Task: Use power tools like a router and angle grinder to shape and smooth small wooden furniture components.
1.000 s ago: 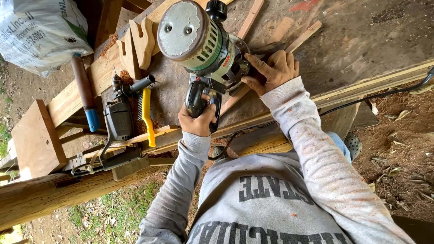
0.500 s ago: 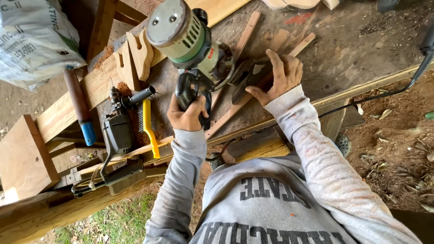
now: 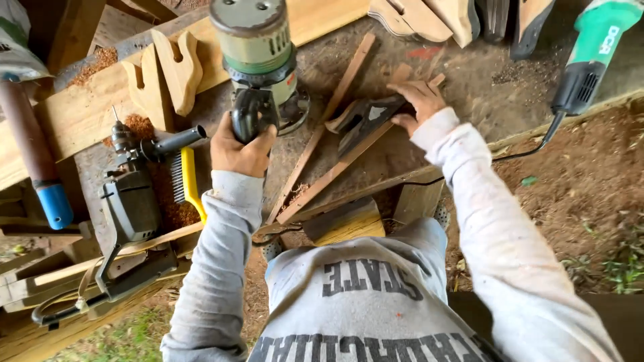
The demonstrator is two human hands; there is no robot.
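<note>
Router and right hand now apart

The left hand (image 3: pixel 243 142) has drawn the green, round-topped electric router (image 3: pixel 258 64) away to the left, so it no longer touches the right hand (image 3: pixel 420 102); this hand has moved right onto the dark wedge-shaped wooden piece (image 3: pixel 367 121), fingers flat.
</note>
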